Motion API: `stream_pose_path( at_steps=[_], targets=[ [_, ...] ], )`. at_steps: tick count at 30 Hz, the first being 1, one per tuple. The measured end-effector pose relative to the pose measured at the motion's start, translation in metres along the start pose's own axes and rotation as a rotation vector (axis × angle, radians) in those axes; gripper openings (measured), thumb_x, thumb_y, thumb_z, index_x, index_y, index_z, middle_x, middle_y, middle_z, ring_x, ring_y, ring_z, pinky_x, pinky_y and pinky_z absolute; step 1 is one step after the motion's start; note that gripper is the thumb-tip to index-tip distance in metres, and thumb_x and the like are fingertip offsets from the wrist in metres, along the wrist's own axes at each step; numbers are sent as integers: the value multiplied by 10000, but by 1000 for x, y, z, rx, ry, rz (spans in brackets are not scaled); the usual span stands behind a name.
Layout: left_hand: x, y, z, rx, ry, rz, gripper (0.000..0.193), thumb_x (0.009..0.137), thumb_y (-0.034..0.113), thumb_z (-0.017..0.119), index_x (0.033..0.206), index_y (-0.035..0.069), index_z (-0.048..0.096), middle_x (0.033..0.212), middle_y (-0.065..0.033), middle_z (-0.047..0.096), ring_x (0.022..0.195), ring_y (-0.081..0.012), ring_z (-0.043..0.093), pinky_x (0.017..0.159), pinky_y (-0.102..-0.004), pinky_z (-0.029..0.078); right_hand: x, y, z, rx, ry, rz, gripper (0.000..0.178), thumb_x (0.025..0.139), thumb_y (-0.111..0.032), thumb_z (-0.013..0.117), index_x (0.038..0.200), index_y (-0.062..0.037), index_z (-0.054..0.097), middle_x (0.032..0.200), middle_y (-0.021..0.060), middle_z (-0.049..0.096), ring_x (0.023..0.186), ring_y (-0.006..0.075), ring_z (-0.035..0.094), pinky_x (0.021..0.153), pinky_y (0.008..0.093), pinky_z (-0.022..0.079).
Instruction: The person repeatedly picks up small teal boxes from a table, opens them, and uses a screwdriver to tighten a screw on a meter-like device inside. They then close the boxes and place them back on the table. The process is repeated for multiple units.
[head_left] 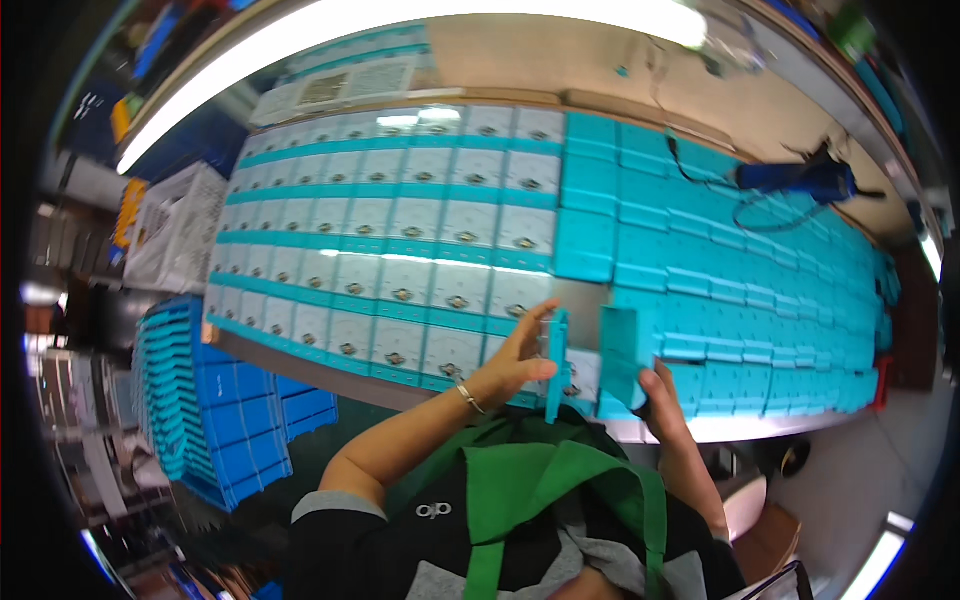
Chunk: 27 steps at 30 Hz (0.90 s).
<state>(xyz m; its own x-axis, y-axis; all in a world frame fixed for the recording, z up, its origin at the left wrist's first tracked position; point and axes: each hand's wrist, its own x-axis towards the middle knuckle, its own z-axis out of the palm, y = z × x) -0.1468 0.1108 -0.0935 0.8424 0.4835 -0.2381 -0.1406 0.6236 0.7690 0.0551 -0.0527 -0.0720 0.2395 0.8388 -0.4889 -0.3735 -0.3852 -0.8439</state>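
Note:
My left hand [513, 368] grips a thin teal tray [557, 365], tilted up almost edge-on, with something clear along its left side. To its right, my right hand [667, 408] is closed around the lower right edge of a teal box part [620, 352], held upright and apart from the tray. Beyond my left hand lie rows of clear-covered teal boxes [400, 210], each with a white face and a small dark-and-gold piece. Rows of plain teal box parts [740, 265] cover the right side. What the right fingertips do behind the part is hidden.
A blue crate [240, 430] with stacked teal trays [165, 390] stands at the left, below a white basket [180, 225]. A blue handheld tool [800, 178] with a cable lies at the back right. Papers [335, 90] lie at the back left.

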Motion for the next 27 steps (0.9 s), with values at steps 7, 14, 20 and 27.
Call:
stream_pose_path(
  at_steps=[7,14,20,27],
  targets=[
    [5,13,26,-61,-55,-75,980,687,306,785,1449,98,206,1377,-124,359,1261,-258,392,1050,-400,334,-8,7,36,267,-116,-55,814,855,-461,596,1406,56,294,1266,158,503,1128,205,495,936,309,414],
    [10,10,27,47,-20,-92,1054,649,358,803,1459,92,183,1359,-111,374,1235,-250,425,1019,-394,379,-12,4,46,157,-93,-100,850,821,-356,678,1442,34,247,1270,150,494,1148,195,465,944,317,411],
    [17,-4,14,186,-95,-57,1133,664,293,825,1493,122,71,1428,-141,277,1302,-269,342,1064,-402,315,17,40,59,-152,29,-394,980,689,-178,825,1467,-54,242,1365,164,373,1219,249,446,956,358,449],
    [0,-1,-12,586,15,-11,846,736,171,776,1423,25,303,1312,-137,464,1140,-207,522,942,-340,444,20,24,36,-222,241,-480,847,721,-199,813,1401,-1,349,1143,127,542,1039,207,552,828,301,500]
  ],
)
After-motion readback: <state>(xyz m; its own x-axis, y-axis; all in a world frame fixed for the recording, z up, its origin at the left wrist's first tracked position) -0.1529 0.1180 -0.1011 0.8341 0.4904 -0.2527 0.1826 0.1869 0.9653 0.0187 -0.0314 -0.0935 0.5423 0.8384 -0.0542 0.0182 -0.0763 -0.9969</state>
